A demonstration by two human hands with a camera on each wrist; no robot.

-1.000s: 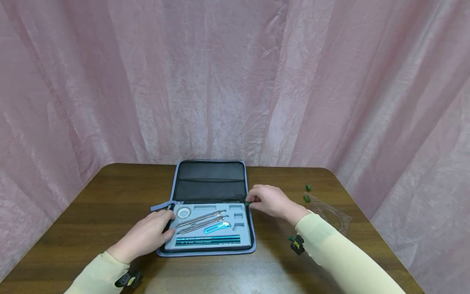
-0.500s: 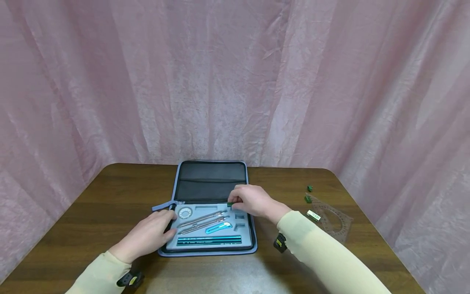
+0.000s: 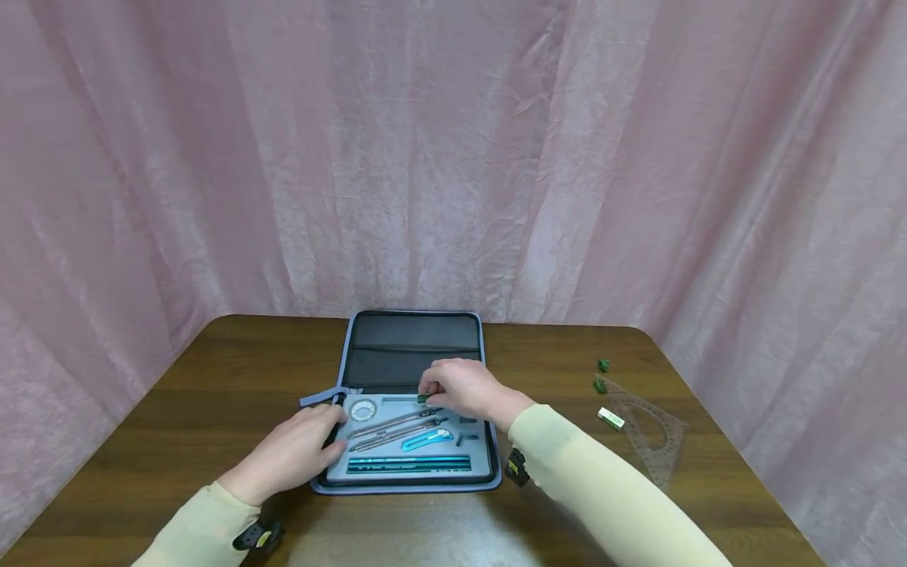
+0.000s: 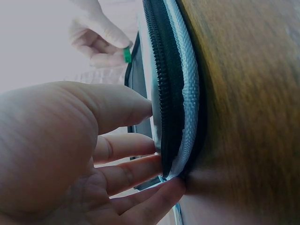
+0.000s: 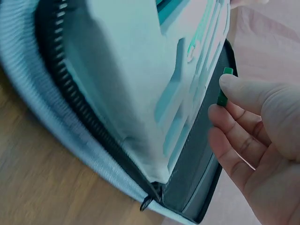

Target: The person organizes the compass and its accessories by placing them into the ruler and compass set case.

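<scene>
My right hand (image 3: 464,387) pinches a small green stick-shaped piece (image 5: 225,86) between thumb and fingers, above the back of the pale blue tray (image 3: 479,445). The tray lies inside an open zip case (image 3: 414,331), its dark lid folded back. At the case's left edge rests my left hand (image 3: 289,450), thumb and extended fingertips touching the zipped side. In the tray are two metal compasses (image 3: 386,435), a light blue utility knife (image 3: 427,439), dark green pencils (image 3: 409,465) and a round ring-like disc (image 3: 364,410). Several recesses hold nothing; my right hand covers part of the tray.
On the right of the wooden table (image 3: 248,370) lie a clear set square (image 3: 662,471), a white-and-green block like an eraser (image 3: 611,418) and two small green pieces, a nearer one (image 3: 600,386) and a farther one (image 3: 604,365). A pink curtain (image 3: 453,157) hangs behind.
My right hand has moved left over the tray from the case's right edge, still pinching the green piece. The eraser-like block has come out from behind the right forearm. My left hand stays put.
</scene>
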